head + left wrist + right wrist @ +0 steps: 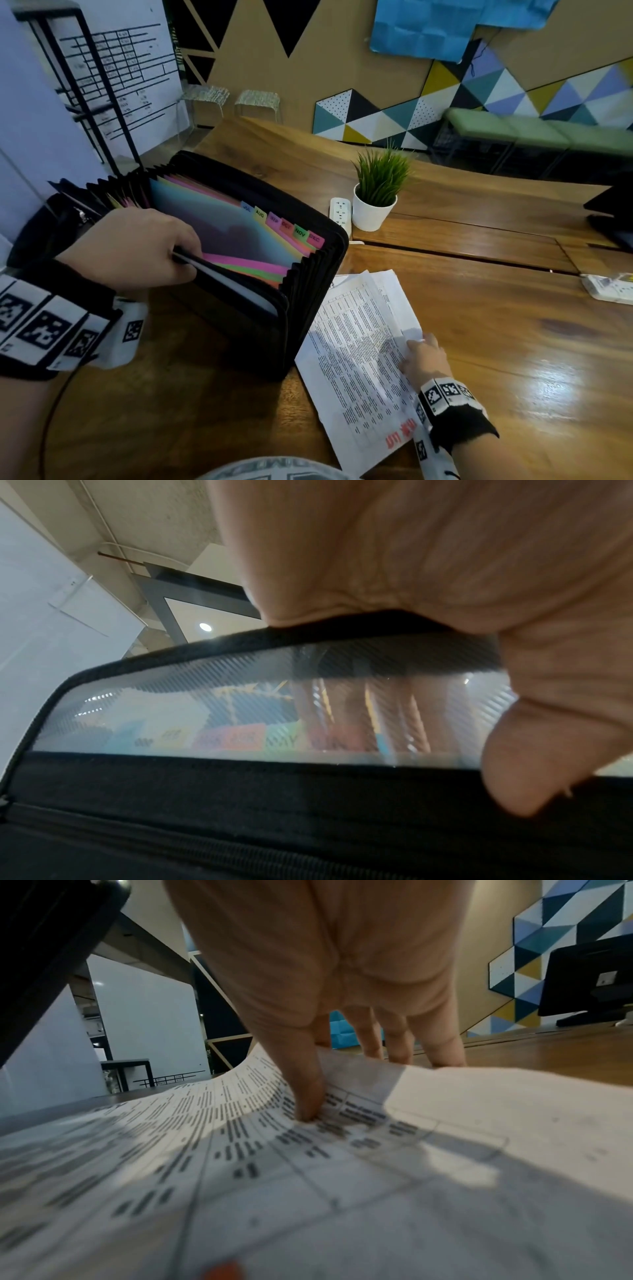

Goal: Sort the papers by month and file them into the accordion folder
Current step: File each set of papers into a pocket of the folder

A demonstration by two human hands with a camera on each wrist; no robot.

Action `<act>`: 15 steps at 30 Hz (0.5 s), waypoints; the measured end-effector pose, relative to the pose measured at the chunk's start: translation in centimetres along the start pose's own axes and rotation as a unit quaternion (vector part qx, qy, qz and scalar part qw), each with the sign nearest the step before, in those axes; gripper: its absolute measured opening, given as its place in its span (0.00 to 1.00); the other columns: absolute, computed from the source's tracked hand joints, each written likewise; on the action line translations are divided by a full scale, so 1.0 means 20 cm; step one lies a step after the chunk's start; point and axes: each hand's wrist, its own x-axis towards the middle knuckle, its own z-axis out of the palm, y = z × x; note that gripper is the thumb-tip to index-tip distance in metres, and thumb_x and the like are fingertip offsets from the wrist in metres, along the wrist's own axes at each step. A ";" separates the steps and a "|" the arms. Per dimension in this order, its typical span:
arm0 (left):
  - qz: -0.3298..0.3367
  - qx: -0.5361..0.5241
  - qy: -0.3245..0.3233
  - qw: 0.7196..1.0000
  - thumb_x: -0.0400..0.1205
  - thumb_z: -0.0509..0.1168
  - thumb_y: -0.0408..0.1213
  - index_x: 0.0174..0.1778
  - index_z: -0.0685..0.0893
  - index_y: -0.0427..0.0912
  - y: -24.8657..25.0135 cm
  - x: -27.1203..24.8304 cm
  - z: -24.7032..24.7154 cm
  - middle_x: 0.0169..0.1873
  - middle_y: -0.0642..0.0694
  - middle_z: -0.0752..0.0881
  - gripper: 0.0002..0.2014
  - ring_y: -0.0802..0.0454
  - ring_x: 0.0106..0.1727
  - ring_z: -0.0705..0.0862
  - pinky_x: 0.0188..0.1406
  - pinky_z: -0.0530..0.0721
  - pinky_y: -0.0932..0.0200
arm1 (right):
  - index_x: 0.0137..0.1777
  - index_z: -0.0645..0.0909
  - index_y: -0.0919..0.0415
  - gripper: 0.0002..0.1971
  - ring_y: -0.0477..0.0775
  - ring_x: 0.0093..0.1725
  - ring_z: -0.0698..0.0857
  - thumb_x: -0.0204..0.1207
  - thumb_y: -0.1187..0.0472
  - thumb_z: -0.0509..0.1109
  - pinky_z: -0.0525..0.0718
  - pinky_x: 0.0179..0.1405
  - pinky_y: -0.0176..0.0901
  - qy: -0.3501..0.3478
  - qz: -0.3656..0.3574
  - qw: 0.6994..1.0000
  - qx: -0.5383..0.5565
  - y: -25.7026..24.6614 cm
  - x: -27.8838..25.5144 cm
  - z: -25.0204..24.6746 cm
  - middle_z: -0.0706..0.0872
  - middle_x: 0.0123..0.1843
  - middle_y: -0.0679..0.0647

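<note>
You're in an office or co-working room; a long wooden table (479, 325) carries a power strip (340, 214), a potted plant (376, 195) and a monitor (589, 980); geometric wall panels (445, 102) sit behind a green bench (513, 130).

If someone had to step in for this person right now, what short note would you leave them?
Left hand: grips the near wall of the black zip accordion folder, holding it open.
Right hand: pinches the edge of the top sheet of the white printed papers on the wooden table.
Done: folder stands open, month tabs showing.
Left: read the month, file each sheet.
</note>
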 end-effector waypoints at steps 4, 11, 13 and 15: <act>-0.002 -0.005 0.001 1.000 0.73 0.66 0.55 0.44 0.85 0.68 0.00 0.01 0.00 0.47 0.71 0.84 0.06 0.65 0.50 0.82 0.52 0.81 0.60 | 0.60 0.77 0.57 0.11 0.58 0.69 0.69 0.78 0.60 0.64 0.73 0.71 0.53 0.033 -0.016 0.999 -0.014 0.00 -0.03 0.02 0.64 0.75 0.59; 0.004 -0.005 -0.001 1.000 0.72 0.66 0.56 0.44 0.85 0.69 -0.01 0.03 0.01 0.46 0.72 0.83 0.06 0.65 0.48 0.82 0.50 0.82 0.59 | 0.63 0.75 0.57 0.13 0.57 0.66 0.69 0.79 0.64 0.62 0.73 0.68 0.46 0.076 0.003 0.997 -0.019 -0.02 -0.05 0.02 0.67 0.68 0.59; 0.006 -0.006 0.001 1.000 0.72 0.67 0.56 0.43 0.85 0.70 -0.01 0.03 0.01 0.45 0.72 0.83 0.05 0.65 0.47 0.82 0.49 0.82 0.59 | 0.60 0.76 0.59 0.11 0.56 0.63 0.72 0.79 0.65 0.62 0.74 0.67 0.45 0.059 0.011 0.998 0.009 -0.01 -0.04 0.02 0.70 0.65 0.59; 0.009 -0.004 0.005 1.000 0.73 0.67 0.56 0.42 0.85 0.69 -0.01 0.02 0.01 0.45 0.72 0.83 0.05 0.65 0.46 0.82 0.48 0.81 0.60 | 0.57 0.77 0.60 0.09 0.54 0.54 0.79 0.79 0.66 0.62 0.82 0.58 0.43 0.046 0.023 0.997 0.053 0.02 -0.02 0.03 0.79 0.56 0.56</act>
